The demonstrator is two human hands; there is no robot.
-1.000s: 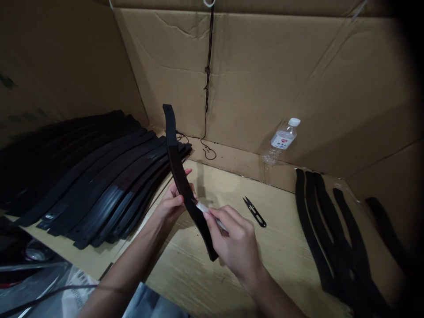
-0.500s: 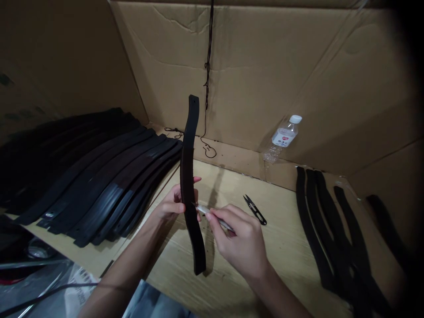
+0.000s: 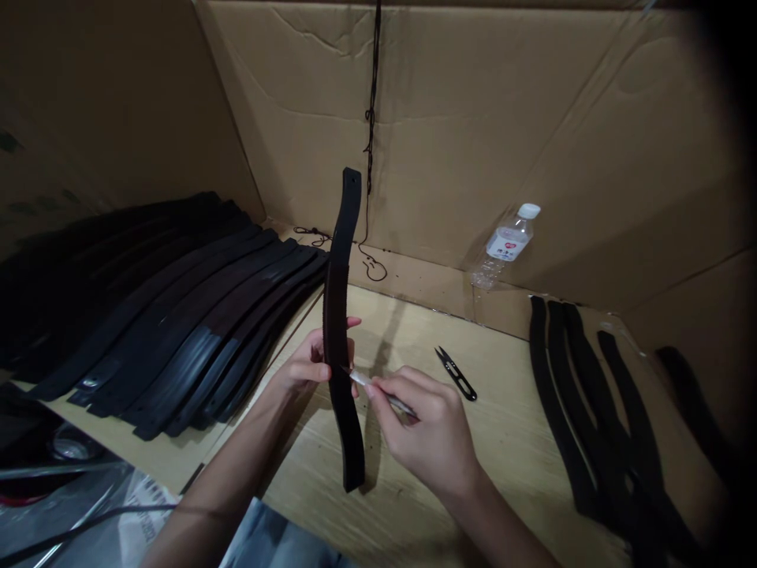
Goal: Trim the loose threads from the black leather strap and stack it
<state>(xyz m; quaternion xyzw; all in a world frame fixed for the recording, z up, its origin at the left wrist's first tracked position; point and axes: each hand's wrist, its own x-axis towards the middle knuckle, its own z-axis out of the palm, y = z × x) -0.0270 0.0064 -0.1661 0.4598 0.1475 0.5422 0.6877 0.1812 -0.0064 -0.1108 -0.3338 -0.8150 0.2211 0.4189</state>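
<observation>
A long, curved black strip (image 3: 337, 312) with a small hole near its top end stands almost upright in front of me. My left hand (image 3: 307, 364) is closed around its middle, the thumb on the near face and other fingers behind it. A slim, pale pen-shaped tool (image 3: 362, 379) is pinched in my right hand (image 3: 426, 426). The tool's tip meets or nearly meets the strip's right edge just beside my left thumb; the exact kind of tip is too small to tell. Black thread snips (image 3: 455, 374) lie on the table right of my hands.
Many similar black strips (image 3: 177, 315) are piled at the left, and several more (image 3: 568, 394) lie at the right. A plastic bottle (image 3: 505, 243) leans by the cardboard wall (image 3: 461, 142). Knotted black cord (image 3: 370, 118) hangs down the wall behind the strip.
The strip has tilted slightly, its top moving right and its lower end a little left. The tool's tip stays near the same spot on its edge, both hands keeping hold.
</observation>
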